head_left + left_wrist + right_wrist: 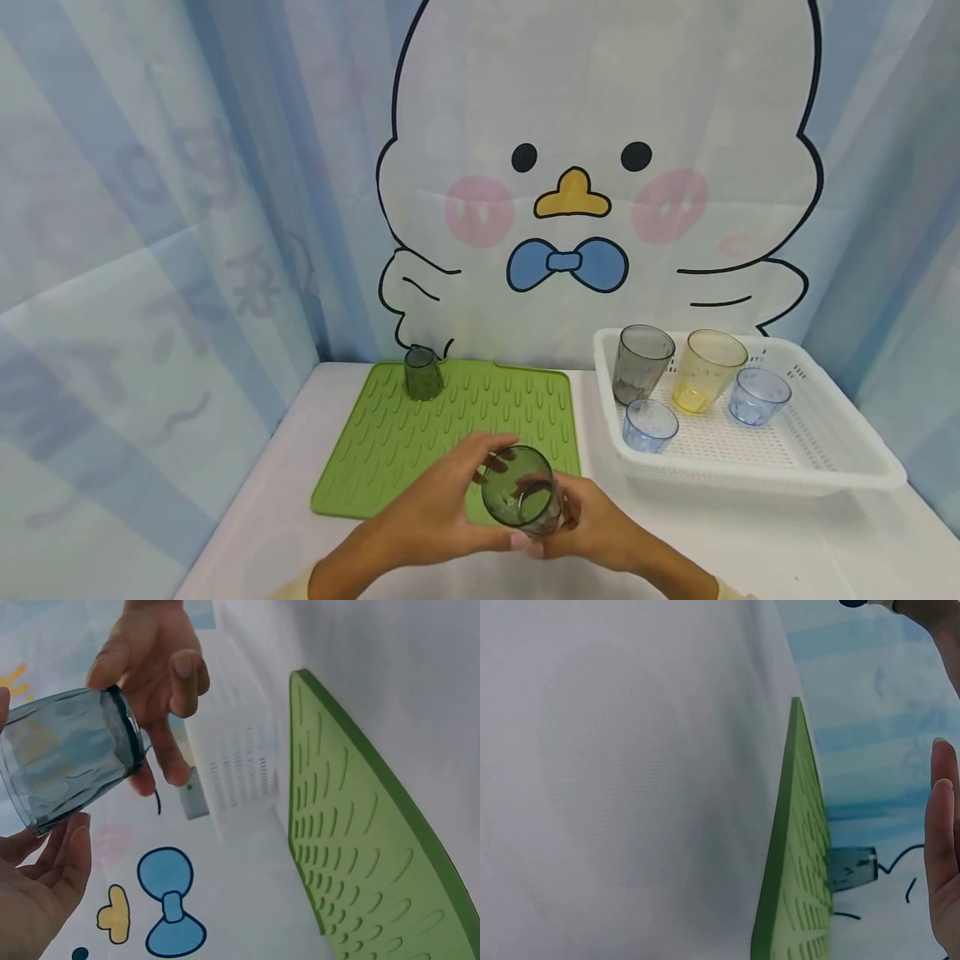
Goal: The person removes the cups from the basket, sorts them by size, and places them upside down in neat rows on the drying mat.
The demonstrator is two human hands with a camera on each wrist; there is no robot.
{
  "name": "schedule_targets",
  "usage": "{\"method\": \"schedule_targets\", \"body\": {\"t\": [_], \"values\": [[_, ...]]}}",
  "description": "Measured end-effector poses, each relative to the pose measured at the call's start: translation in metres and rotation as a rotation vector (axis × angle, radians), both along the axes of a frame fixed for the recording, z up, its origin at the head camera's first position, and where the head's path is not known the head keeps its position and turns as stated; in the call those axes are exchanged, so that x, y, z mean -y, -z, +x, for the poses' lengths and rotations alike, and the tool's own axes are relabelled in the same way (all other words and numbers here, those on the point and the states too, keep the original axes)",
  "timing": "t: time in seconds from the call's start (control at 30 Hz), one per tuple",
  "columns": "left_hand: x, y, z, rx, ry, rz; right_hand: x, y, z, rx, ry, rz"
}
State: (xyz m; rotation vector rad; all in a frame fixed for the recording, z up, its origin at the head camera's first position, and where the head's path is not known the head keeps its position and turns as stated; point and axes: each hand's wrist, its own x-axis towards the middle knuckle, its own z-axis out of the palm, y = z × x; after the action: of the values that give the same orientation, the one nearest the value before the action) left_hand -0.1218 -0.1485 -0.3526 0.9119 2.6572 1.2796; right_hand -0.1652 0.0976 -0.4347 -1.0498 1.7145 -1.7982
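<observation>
A tinted grey-green drinking glass [519, 487] is held between both hands above the near edge of the green mat, its open rim tilted up toward the head camera. My left hand [438, 504] grips its side near the rim, thumb and fingers spread to opposite sides. My right hand [600, 525] holds it around the base end. In the left wrist view the glass [71, 761] lies sideways, the right hand's thumb and a finger touching its base edge. The right wrist view leaves this glass out; part of a hand [945, 855] shows at its right edge.
A small dark green glass [423, 375] stands on the far left of the ridged green mat [480, 400]. To the right, a white perforated basket [825, 479] contains a grey glass [641, 367], a yellow glass [707, 372] and two bluish short glasses [759, 397]. Curtains surround the white table.
</observation>
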Motion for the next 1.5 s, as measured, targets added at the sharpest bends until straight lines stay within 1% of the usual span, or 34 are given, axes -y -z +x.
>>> {"method": "schedule_targets", "body": {"t": [0.13,0.2,0.33,0.43,0.63,0.73,0.93,1.1,1.23,1.37,1.4,1.5], "values": [[0.003,0.002,-0.001,0.017,0.012,-0.005,-0.006,-0.002,-0.003,0.012,-0.020,-0.050],[0.003,0.004,-0.002,0.022,0.014,0.000,-0.009,-0.004,-0.003,0.020,-0.004,-0.053],[0.005,0.006,-0.002,0.009,0.009,0.009,-0.013,-0.008,-0.003,0.033,0.030,-0.047],[0.005,0.007,-0.002,0.000,-0.001,0.009,-0.016,-0.011,-0.005,0.028,0.032,-0.052],[0.005,0.010,-0.002,0.025,-0.030,0.003,-0.021,-0.019,-0.007,0.006,0.010,-0.098],[0.006,0.012,-0.002,0.019,-0.037,-0.003,-0.022,-0.023,-0.008,0.002,0.006,-0.108],[0.007,0.016,-0.002,0.015,-0.041,-0.012,-0.022,-0.031,-0.009,-0.059,0.030,-0.115],[0.007,0.018,-0.002,0.026,-0.048,-0.029,-0.021,-0.038,-0.009,-0.068,0.050,-0.095],[0.008,0.021,-0.002,0.015,-0.041,-0.043,-0.019,-0.041,-0.008,-0.078,0.059,-0.096],[0.009,0.024,-0.002,0.001,-0.019,-0.033,-0.016,-0.043,-0.007,-0.065,0.085,-0.075],[0.009,0.025,-0.002,0.004,-0.013,-0.031,-0.015,-0.044,-0.006,-0.059,0.090,-0.069],[0.009,0.029,-0.002,0.025,0.006,-0.028,-0.013,-0.044,-0.005,-0.087,0.082,-0.077]]}}
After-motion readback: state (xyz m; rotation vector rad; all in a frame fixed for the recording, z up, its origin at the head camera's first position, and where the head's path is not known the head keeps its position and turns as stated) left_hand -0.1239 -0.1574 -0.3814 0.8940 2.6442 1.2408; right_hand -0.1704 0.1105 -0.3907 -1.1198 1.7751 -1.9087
